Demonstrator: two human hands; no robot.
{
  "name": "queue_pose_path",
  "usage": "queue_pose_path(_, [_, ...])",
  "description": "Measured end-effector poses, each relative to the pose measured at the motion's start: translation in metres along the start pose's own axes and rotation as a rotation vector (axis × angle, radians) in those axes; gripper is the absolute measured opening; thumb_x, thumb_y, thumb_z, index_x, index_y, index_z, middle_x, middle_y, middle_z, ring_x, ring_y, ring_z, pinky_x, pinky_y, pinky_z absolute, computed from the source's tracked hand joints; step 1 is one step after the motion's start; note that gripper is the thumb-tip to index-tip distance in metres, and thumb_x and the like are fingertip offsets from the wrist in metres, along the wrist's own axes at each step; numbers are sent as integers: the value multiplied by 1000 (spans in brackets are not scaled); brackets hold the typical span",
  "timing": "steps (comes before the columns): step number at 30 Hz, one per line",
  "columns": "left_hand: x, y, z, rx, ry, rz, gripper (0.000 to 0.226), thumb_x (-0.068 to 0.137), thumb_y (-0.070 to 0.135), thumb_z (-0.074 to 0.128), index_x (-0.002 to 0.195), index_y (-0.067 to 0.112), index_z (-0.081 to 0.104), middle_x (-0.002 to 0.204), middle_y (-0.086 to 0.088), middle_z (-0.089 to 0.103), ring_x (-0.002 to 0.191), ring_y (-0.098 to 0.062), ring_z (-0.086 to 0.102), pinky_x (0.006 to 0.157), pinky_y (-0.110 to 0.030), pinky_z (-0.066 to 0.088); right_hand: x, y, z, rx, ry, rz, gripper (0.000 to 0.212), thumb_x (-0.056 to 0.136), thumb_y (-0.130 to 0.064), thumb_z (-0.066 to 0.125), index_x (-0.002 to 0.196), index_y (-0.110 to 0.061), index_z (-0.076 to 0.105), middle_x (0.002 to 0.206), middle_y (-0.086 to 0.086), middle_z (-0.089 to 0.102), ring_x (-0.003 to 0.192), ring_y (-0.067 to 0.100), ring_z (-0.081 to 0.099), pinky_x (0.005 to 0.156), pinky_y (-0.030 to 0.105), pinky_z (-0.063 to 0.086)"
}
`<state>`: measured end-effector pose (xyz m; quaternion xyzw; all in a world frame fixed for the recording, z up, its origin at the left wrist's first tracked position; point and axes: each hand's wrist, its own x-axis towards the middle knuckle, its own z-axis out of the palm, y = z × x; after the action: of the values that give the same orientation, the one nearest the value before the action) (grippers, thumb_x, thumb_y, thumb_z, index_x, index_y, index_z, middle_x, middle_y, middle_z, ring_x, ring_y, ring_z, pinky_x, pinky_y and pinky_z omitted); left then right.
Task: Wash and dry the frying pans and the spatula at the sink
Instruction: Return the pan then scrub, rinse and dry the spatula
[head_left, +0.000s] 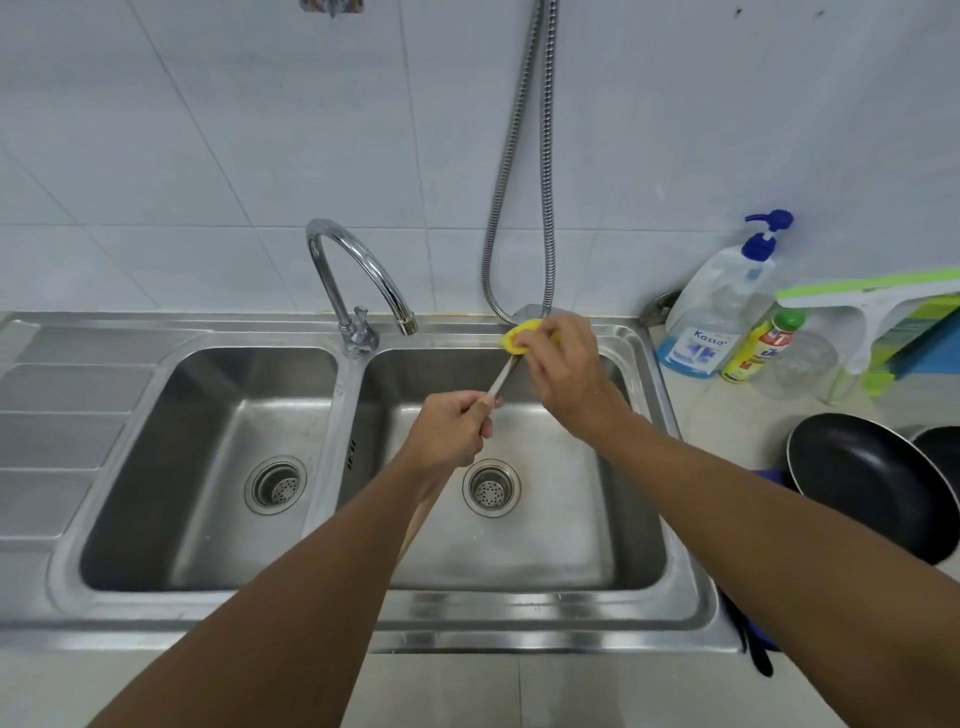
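Bright, even light; wide-angle edge bending.

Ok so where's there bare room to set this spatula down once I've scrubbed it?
The ribbed drainboard left of the left basin is bare, and so is that basin. The right basin floor shows only its drain. Right of the sink it is crowded: pump bottle, yellow bottle, squeegee and frying pans.
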<state>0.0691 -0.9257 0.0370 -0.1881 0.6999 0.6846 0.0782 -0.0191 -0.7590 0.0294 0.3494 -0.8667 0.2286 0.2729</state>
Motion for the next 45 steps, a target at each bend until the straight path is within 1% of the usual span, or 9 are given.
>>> queue_pose_path(5, [5, -15, 0, 96, 38, 72, 29, 105, 18, 58, 95, -5, 73, 64, -8, 55, 46, -13, 40, 45, -22, 34, -13, -12, 2, 107, -121, -176, 33, 107, -17, 41, 105, -5, 72, 98, 18, 57, 86, 32, 55, 82, 40, 48])
queue_pose_path(9, [7, -26, 7, 125, 29, 80, 18, 102, 17, 63, 89, 13, 75, 61, 0, 59, 44, -9, 41, 44, -19, 36, -16, 16, -8, 85, -46, 136, 20, 91, -1, 61, 108, -10, 68, 103, 14, 52, 89, 29, 51, 79, 42, 47])
queue_pose_path(14, [10, -39, 16, 123, 88, 56, 20, 101, 19, 65, 91, 5, 75, 63, 0, 64, 46, -8, 46, 48, -23, 38, -40, 37, -25, 223, -368, -75, 18, 88, -11, 68, 106, -6, 69, 104, 10, 53, 90, 20, 52, 79, 27, 48])
queue_pose_path(19, [9, -37, 16, 18, 73, 61, 16, 102, 17, 64, 104, 4, 73, 69, -4, 65, 48, -14, 44, 43, -20, 38, -95, 104, -54, 51, -236, 526, 23, 83, -10, 74, 105, -16, 69, 108, 4, 51, 98, 19, 52, 85, 31, 47])
queue_pose_path(25, [8, -45, 24, -14, 87, 51, 16, 101, 12, 65, 106, -2, 71, 69, -6, 65, 45, -14, 46, 40, -19, 39, -150, 173, -67, -121, -490, 1064, 36, 96, -36, 60, 119, -9, 66, 128, 22, 54, 113, 39, 54, 99, 45, 44])
queue_pose_path(29, [6, -52, 27, -9, 85, 24, 19, 102, 12, 63, 109, -5, 69, 72, -8, 65, 45, -15, 46, 39, -20, 39, -149, 171, -64, -139, -569, 1055, 38, 99, -32, 59, 126, -6, 62, 130, 23, 55, 118, 40, 53, 102, 48, 42])
queue_pose_path(33, [0, -53, 25, -23, 78, -21, 22, 105, 13, 57, 114, -5, 65, 73, -7, 61, 42, -13, 46, 37, -21, 38, -129, 146, -58, -166, -358, 905, 33, 97, -23, 56, 123, -3, 61, 124, 23, 56, 118, 41, 50, 103, 50, 40])
queue_pose_path(36, [-6, -52, 17, -6, 62, -40, 21, 107, 15, 52, 115, 1, 66, 75, -6, 62, 41, -12, 48, 38, -21, 40, -103, 109, -42, -15, -276, 700, 20, 93, -10, 60, 110, -4, 68, 110, 17, 67, 107, 34, 59, 96, 38, 43])
queue_pose_path(45, [-19, -47, -32, -7, -17, -178, 21, 110, 22, 46, 115, 11, 63, 76, -8, 68, 47, -18, 56, 48, -30, 53, -22, -23, 28, 369, -163, 657, 20, 92, -6, 60, 99, -16, 75, 86, -8, 70, 72, -2, 57, 71, 2, 40])
